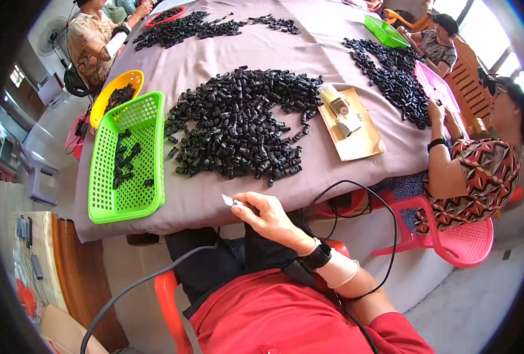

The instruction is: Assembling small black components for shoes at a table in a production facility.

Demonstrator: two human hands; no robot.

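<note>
While a small pale piece (pixel 231 201) is pinched by the right hand (pixel 269 219), between thumb and fingers near the table's (pixel 312 171) edge, it could be lost to the floor (pixel 451 295) if grip is loosened, or among heaped black parts (pixel 235 133) if flicked forward; the left hand cannot be seen.

No writing can be read. On the brown envelope (pixel 365 143), right of the black pile (pixel 232 127), a yellowish packet (pixel 336 104) bears a small round mark (pixel 344 110), too blurred to make out.
</note>
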